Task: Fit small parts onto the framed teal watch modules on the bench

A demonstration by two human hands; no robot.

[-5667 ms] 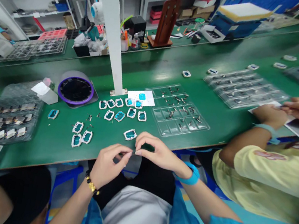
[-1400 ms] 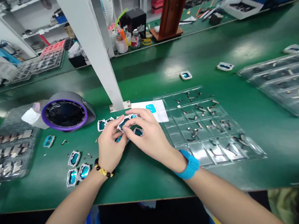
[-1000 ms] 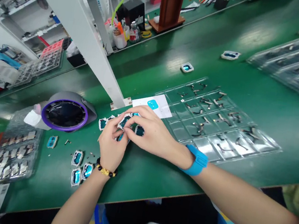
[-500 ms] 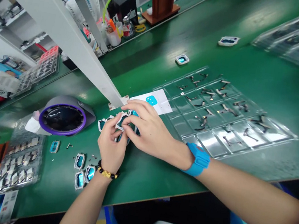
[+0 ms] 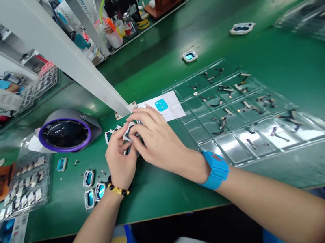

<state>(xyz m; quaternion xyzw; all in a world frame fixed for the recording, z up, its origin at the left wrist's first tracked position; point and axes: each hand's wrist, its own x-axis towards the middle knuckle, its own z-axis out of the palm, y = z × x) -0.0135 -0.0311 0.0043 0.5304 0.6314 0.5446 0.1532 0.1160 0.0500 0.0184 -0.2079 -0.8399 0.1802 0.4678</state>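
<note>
a: what step is this?
b: both hands, left hand [image 5: 121, 158] and right hand [image 5: 156, 141], each grip pinched on one small white frame [image 5: 128, 131] just above the counter [image 5: 154, 194], fitting it, i judge. next calls for fine alignment.
a: counts?
b: three finished frames [image 5: 93, 186] at 7 o'clock; one clear tray [image 5: 244, 114] at 2 o'clock; one purple-ringed unit [image 5: 66, 133] at 9.

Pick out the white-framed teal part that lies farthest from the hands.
The white-framed part far up the green table, beyond the clear tray. A second loner lies nearer; the rest cluster by the left hand and right hand.
</note>
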